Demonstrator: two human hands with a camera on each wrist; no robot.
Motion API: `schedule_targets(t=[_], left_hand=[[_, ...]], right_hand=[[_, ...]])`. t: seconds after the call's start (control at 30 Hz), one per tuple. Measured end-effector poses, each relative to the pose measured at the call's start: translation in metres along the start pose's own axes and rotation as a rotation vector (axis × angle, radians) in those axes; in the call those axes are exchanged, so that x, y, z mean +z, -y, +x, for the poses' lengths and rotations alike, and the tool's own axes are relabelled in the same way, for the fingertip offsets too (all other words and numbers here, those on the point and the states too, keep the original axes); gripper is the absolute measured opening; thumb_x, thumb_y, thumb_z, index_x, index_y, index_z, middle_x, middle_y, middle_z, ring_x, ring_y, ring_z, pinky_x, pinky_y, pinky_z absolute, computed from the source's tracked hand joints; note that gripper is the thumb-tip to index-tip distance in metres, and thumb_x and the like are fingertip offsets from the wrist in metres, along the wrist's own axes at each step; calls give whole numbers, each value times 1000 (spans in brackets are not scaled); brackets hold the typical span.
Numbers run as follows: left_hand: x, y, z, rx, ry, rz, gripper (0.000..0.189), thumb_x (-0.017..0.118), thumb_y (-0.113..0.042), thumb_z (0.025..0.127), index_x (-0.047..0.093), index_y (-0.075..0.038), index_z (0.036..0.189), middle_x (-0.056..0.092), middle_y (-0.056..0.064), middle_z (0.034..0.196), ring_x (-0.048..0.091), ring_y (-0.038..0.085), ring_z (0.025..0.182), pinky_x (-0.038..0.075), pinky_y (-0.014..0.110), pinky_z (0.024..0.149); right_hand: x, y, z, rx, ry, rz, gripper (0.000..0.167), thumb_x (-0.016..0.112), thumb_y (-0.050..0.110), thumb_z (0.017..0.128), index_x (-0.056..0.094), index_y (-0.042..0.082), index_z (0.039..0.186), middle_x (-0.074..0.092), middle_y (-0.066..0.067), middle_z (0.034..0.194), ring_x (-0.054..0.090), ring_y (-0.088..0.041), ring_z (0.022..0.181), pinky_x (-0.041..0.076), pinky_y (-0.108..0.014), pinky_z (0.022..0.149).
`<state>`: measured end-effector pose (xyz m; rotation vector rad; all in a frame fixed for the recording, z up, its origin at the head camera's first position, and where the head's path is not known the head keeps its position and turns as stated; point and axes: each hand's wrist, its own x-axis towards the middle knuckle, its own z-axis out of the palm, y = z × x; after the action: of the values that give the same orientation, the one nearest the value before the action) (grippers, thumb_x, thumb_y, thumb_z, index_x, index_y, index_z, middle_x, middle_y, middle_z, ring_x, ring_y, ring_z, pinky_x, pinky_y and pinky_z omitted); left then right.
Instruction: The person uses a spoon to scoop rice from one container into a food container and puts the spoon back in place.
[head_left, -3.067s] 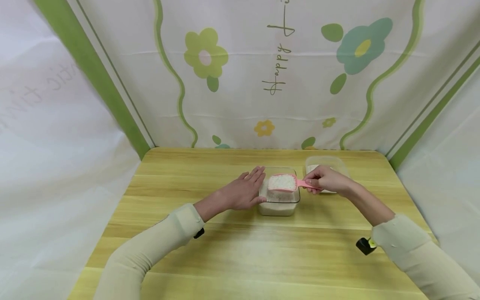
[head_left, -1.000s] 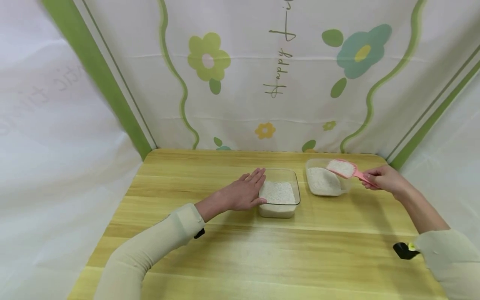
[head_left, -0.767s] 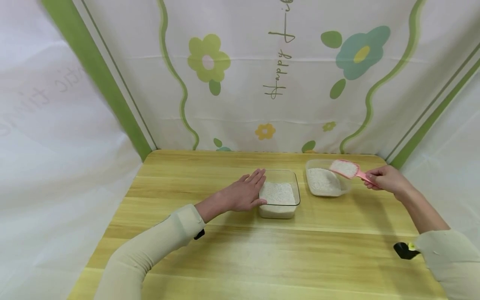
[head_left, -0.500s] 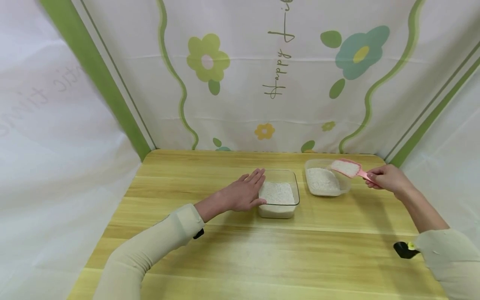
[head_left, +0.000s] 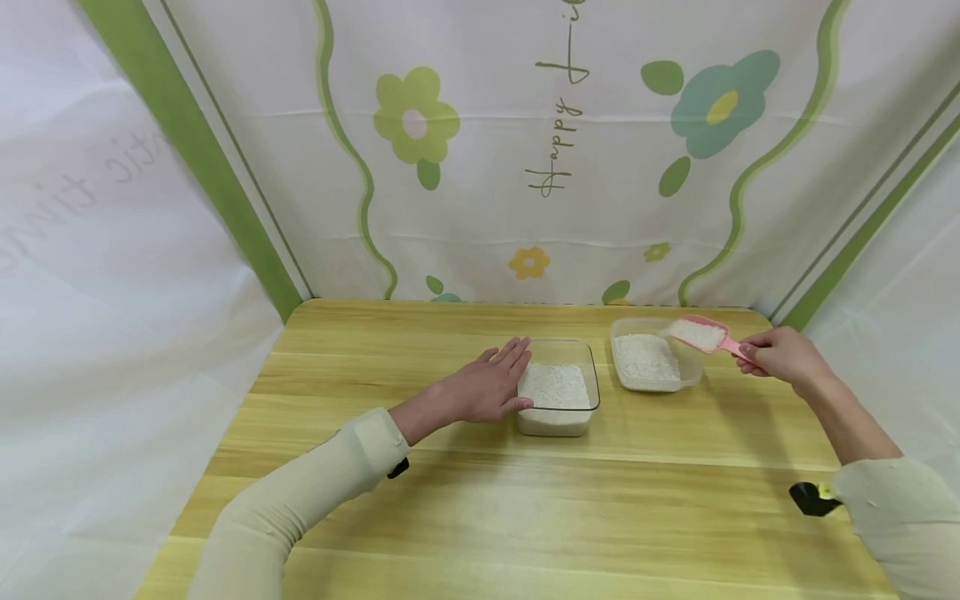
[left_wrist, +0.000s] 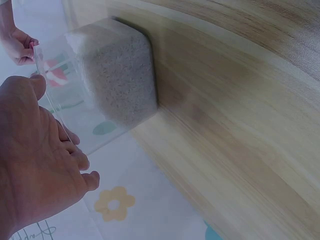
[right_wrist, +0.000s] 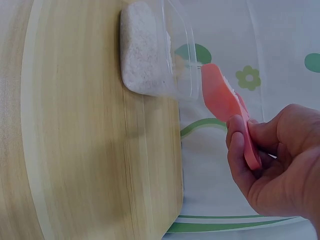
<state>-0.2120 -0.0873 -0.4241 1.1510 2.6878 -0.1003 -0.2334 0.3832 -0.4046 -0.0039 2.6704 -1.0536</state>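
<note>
My left hand (head_left: pixel 491 385) rests with extended fingers against the left rim of a clear square container (head_left: pixel 557 423), which holds white grains that look like rice (left_wrist: pixel 120 75). To its right stands a smaller translucent plastic tub (head_left: pixel 686 379) partly filled with similar white grains (right_wrist: pixel 142 50). Above that tub's right rim hangs a pink scoop (right_wrist: pixel 220 92) loaded with white grains (head_left: pixel 697 334). My right hand (head_left: pixel 783 357) grips the scoop by its handle. A faint pale streak shows at the scoop's front lip; whether grains are falling there I cannot tell.
Both containers stand on a wood-grain table (head_left: pixel 480 517), towards its back edge. Behind rises a white curtain (head_left: pixel 480 200) with printed flowers; white fabric also hangs on the left and right sides. A black wrist camera (head_left: pixel 813 499) sits by my right sleeve.
From over the square container, my right hand has carried the loaded scoop right, to above the plastic tub. Over the last half second the scoop shifted slightly further right. My left hand stays put.
</note>
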Motion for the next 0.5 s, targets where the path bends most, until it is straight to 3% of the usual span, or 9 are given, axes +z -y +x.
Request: schedule_targets(t=[0.5], left_hand=[[0,0,1,-1,-1,13,81,26,-59,105,9,-2,160,-3,13,169,-1,24,157,21,45,125]], right_hand=[[1,1,-2,-14,-24,-58,41,41,5,105,47,-31,124,72,0,77,66,2,65,58,-20,63]])
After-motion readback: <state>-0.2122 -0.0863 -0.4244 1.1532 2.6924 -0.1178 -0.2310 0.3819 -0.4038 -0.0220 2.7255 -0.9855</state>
